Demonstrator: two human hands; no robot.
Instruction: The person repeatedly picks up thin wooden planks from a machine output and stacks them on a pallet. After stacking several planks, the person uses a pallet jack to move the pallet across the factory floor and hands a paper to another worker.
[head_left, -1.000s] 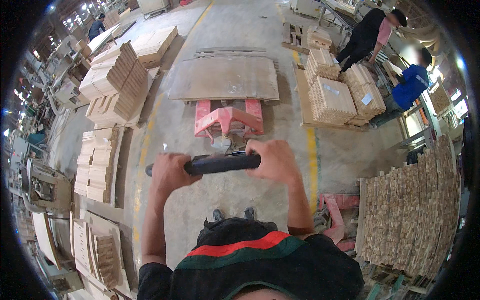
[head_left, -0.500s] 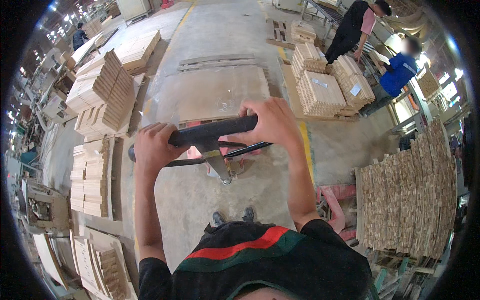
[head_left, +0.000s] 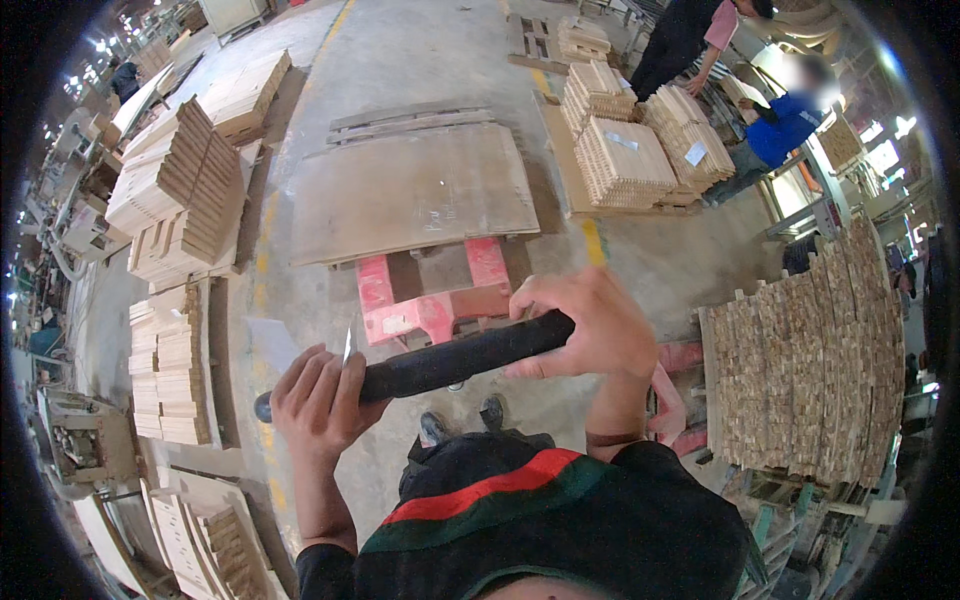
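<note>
A thick black handle bar (head_left: 465, 357) crosses in front of my body, its right end higher than its left. My left hand (head_left: 322, 397) is wrapped round it near the left end. Beside those fingers rises a thin pale sliver (head_left: 348, 346) that I cannot make out. My right hand (head_left: 600, 325) grips the right end, fingers over the top and thumb below. Beyond the bar is the red pallet jack frame (head_left: 437, 312), its two forks reaching to the near edge of a low pallet topped with a brown board (head_left: 415, 190).
Stacked wooden pieces stand left (head_left: 170, 195) and ahead right (head_left: 625, 165). Close on the right are a tall wood-strip stack (head_left: 800, 370) and another red jack part (head_left: 672, 400). Two people (head_left: 675, 50) (head_left: 785, 130) work at the far right. Yellow lines (head_left: 594, 243) mark the floor.
The handle bar has come down toward my body with both hands on it, and its right end now sits higher. The red frame and forks now show beyond it.
</note>
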